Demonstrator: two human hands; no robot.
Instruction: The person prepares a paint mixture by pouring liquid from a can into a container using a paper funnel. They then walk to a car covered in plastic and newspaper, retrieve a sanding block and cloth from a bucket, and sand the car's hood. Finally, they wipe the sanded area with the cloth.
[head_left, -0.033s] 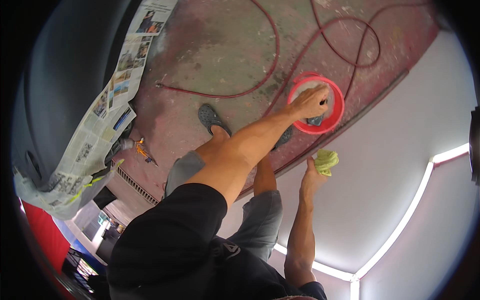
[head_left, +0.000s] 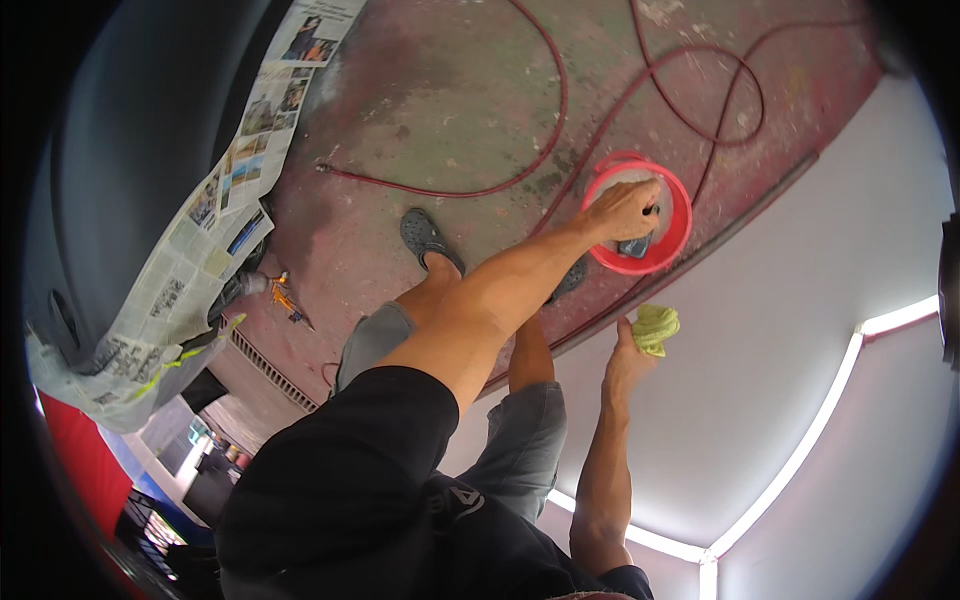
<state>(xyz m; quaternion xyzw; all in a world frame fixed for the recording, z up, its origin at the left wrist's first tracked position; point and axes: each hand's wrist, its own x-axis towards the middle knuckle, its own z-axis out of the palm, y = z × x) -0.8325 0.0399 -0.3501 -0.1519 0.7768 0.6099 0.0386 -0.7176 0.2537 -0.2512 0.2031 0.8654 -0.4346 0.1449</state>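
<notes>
My left hand (head_left: 625, 212) is closed over a red bucket (head_left: 676, 235), its fingertips curled round something I cannot make out. A dark grey object (head_left: 633, 245) lies inside the bucket just below that hand. My right hand (head_left: 625, 355) grips a crumpled yellow-green cloth (head_left: 655, 328), held out beside the pale wall, lower in the picture than the bucket.
A red hose (head_left: 558, 100) loops across the stained floor (head_left: 460, 120). On the left, newspaper (head_left: 235, 175) masks a dark car body (head_left: 120, 150), with an orange spray gun (head_left: 285, 298) beside it. A floor grate (head_left: 270, 365) and a pale wall (head_left: 790, 280) flank my feet.
The view has shifted slightly, so the floor, hose and bucket sit a little lower and further right. Both hands keep nearly the same pose.
</notes>
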